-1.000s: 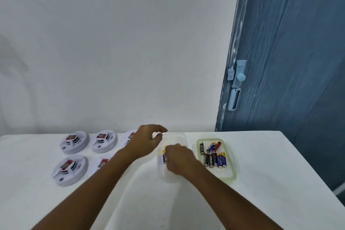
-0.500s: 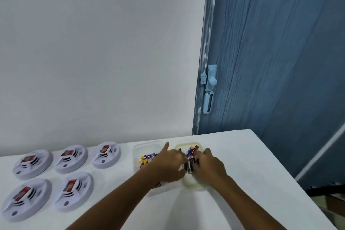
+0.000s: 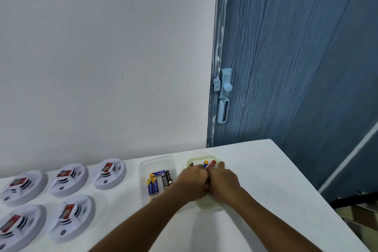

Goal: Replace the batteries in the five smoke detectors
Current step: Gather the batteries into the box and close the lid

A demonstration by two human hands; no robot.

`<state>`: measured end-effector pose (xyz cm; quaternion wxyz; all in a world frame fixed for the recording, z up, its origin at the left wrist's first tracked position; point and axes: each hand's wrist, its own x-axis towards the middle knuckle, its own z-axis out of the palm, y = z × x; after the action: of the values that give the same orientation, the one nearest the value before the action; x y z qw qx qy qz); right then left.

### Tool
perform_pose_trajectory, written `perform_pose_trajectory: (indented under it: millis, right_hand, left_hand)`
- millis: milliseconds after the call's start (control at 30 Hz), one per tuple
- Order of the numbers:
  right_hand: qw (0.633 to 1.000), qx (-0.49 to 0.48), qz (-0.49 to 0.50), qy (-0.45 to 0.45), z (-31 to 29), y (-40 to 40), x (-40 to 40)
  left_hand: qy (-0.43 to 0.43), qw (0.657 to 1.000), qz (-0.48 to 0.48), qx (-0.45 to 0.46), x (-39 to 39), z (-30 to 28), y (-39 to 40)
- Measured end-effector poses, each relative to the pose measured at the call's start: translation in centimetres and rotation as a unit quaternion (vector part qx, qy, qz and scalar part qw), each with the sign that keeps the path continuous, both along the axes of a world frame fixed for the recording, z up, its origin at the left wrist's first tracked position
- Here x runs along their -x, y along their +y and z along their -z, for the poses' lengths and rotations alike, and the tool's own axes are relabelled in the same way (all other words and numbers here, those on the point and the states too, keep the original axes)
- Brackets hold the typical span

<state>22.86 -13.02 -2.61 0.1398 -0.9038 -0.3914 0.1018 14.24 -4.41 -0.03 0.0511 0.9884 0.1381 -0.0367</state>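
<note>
Both hands [image 3: 206, 185] now over tray [image 3: 204, 205]; five detectors [image 3: 109, 174].

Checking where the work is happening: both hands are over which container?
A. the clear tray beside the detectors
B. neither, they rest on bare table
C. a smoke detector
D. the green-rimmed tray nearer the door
D: the left hand and right hand meet over the green-rimmed tray.

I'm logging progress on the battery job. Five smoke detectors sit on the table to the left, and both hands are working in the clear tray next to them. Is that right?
Not quite. The head view shows the left hand and right hand together over the green-rimmed tray, not the clear tray, which lies untouched between it and the smoke detectors. The five detectors do sit on the table to the left.
</note>
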Motion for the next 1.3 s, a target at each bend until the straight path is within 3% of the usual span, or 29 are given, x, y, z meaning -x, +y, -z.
perform_pose_trajectory:
  millis: [333, 800, 933, 1133, 1300]
  right_hand:
    - [0.99, 0.09, -0.081, -0.065, -1.2, -0.1, 0.3]
    - [0.981, 0.081, -0.073, -0.161, -1.2, -0.7, 2.3]
    - [0.983, 0.101, -0.06, -0.138, -1.3, -0.7, 2.8]
    - [0.993, -0.021, -0.049, -0.109, 1.1, 0.4, 2.3]
    - [0.99, -0.018, -0.056, -0.124, 0.7, -0.1, 2.4]
  left_hand:
    - [-0.004, 1.0, -0.017, 0.012, -0.1, -0.1, -0.2]
    - [0.048, 0.998, 0.034, 0.008, 0.6, -1.2, 0.6]
    - [0.071, 0.995, 0.06, -0.022, 1.4, -1.6, 0.7]
    - [0.136, 0.987, 0.08, -0.037, 2.3, -1.2, 0.4]
    - [0.145, 0.985, 0.073, -0.063, 2.6, -1.1, 0.1]
